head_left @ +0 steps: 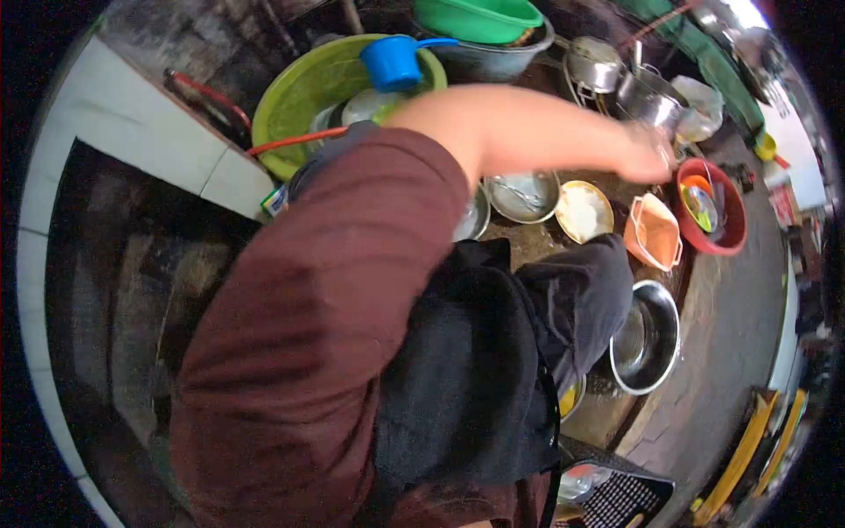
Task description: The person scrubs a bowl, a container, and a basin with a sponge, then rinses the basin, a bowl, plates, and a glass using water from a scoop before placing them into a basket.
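My left arm, in a maroon sleeve, stretches across the view to the right. My left hand [650, 155] is blurred and hovers just below a steel pot [652, 100], above an orange plastic container [656, 231] and beside a red basin [723, 231] that holds small dishes. I cannot tell whether the hand grips anything. Under the forearm lie a steel plate [525, 195] and a pale round plate [584, 211]. My right hand is out of sight. My knees, in dark cloth, fill the middle.
A large green basin [295, 101] with a blue scoop [392, 62] sits at the top, with a green bowl [480, 18] on a grey tub behind it. A steel bowl [647, 341] lies by my knee. A black crate [620, 497] is at the bottom. A white tiled wall runs along the left.
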A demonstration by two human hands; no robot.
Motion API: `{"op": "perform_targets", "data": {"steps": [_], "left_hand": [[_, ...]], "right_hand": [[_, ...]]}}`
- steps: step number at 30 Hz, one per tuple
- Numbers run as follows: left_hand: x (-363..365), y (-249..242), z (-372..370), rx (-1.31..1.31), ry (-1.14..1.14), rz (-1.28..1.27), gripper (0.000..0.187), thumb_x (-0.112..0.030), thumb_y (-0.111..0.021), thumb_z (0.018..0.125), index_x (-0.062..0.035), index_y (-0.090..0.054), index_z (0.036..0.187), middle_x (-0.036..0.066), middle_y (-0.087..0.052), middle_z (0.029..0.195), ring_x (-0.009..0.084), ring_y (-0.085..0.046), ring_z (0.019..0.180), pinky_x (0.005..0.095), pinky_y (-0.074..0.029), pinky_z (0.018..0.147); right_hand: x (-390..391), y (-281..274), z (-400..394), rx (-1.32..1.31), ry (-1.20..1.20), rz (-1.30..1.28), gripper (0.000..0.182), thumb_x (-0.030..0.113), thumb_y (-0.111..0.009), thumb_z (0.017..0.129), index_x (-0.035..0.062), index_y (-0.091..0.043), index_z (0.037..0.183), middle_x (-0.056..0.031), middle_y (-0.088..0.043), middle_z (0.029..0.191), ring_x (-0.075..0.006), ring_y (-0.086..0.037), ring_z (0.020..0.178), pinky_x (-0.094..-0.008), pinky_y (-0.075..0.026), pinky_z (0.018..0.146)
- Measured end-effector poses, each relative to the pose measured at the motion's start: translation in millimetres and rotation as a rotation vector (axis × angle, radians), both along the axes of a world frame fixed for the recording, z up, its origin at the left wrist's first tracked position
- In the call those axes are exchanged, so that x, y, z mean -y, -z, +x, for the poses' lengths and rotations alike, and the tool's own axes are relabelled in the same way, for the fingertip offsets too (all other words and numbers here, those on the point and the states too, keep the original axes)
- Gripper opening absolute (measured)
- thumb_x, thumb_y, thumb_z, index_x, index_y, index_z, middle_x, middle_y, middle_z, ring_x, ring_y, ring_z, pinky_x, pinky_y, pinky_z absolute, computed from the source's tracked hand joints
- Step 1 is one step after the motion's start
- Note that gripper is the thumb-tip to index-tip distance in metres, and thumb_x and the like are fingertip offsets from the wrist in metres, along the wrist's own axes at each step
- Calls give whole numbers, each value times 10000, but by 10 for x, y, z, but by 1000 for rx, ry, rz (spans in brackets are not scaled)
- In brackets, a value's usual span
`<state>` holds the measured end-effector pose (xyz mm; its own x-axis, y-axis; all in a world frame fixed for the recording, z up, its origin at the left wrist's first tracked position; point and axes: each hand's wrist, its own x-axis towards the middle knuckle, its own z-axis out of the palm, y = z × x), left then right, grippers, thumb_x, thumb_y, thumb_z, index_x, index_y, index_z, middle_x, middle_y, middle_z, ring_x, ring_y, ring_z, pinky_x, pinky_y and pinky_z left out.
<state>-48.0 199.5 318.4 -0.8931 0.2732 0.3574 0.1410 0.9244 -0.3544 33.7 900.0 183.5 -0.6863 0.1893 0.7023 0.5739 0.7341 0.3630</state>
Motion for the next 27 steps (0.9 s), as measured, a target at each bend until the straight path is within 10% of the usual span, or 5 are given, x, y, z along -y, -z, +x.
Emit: {"op": "perform_targets", "data": {"steps": [8,14,19,22,27], "left_hand": [[2913,703,2705,114,-991,451,350,-379,-484,807,-62,-626,847,145,-624,824,334,-603,768,459,-486,657],[3271,1649,4325,370,-1426,648,286,-222,-563,753,21,-633,887,217,-596,976,341,-581,910,394,-462,803],[3616,2989,4680,269,-1399,847,297,-237,-536,765,5,-632,908,224,-584,1005,336,-579,928,406,-459,809],[3363,3144,4546,70,-1550,1137,321,-272,-538,778,-15,-620,952,208,-589,1007,314,-576,945,396,-458,807],[3234,3625,4478,-181,-1610,1509,361,-272,-568,767,-43,-551,1046,183,-592,1003,279,-568,941,371,-456,801]], "right_hand": [[438,-66,-198,-94,-166,-74,255,128,-472,845,3,-552,1052,-152,-576,1014,-286,-550,908,-360,-441,798],[1147,-346,-417,-98,-434,-184,249,151,-501,839,-6,-569,1021,-175,-583,987,-309,-554,880,-382,-443,775],[2622,-873,-1869,310,-1382,-661,333,130,-483,862,-35,-495,1150,-138,-521,1169,-249,-502,1064,-330,-378,921],[5037,-1419,-1252,720,-1593,-967,319,71,-482,839,-40,-502,1137,-141,-510,1169,-232,-483,1079,-336,-385,929],[7523,-958,134,1306,-2216,11,346,0,-534,755,43,-540,1099,-152,-506,1147,-300,-493,1061,-349,-390,908]]}}
